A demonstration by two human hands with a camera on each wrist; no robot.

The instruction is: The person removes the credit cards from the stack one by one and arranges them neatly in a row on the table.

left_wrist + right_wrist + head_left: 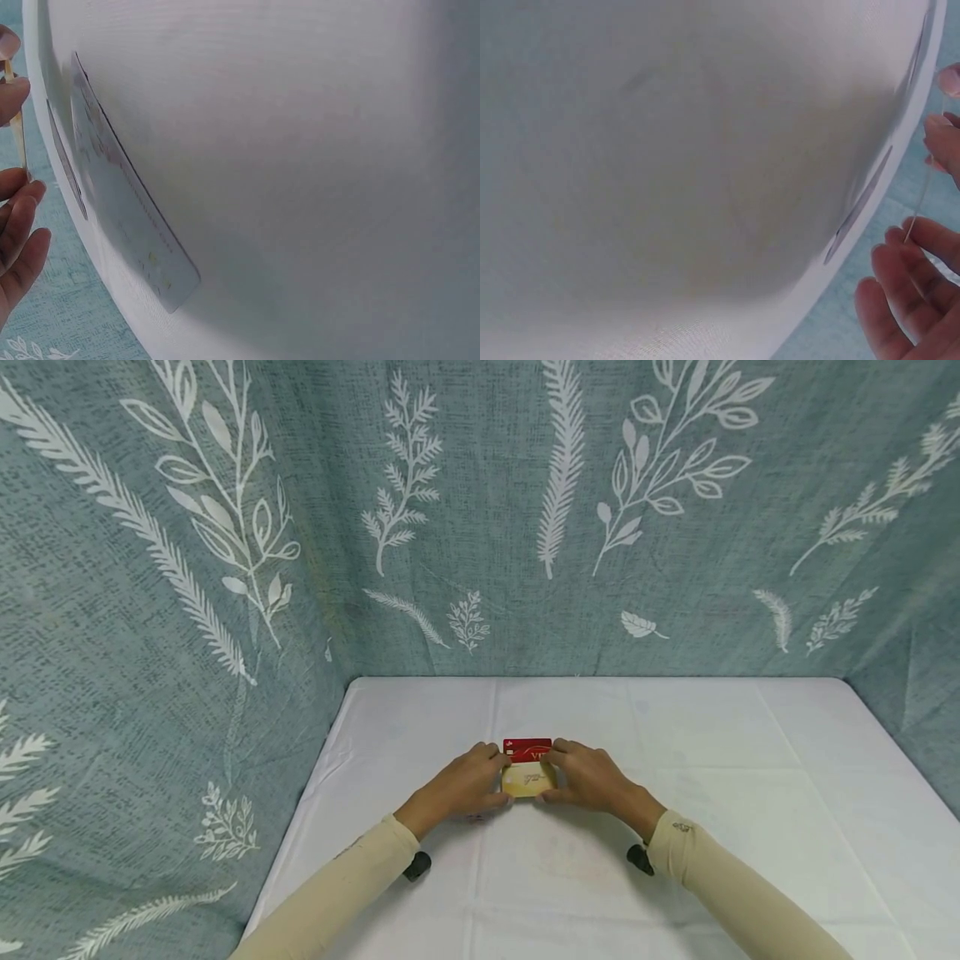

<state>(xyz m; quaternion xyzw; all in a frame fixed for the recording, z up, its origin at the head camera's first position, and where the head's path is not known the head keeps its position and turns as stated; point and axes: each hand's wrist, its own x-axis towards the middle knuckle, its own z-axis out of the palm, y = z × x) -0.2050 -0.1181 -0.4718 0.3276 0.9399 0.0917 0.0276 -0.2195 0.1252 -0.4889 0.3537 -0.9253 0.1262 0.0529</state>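
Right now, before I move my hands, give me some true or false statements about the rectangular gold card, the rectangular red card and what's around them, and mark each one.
1. Your left hand holds the rectangular gold card. True.
2. Your right hand lies flat on the white-covered table. False: its fingers hold the gold card too.
3. A blue-green fabric curtain with white leaf prints hangs behind the table. True.
4. In the head view, the rectangular red card shows nearer you than the gold card. False: it shows beyond it.
5. Both long sleeves are cream-coloured. True.
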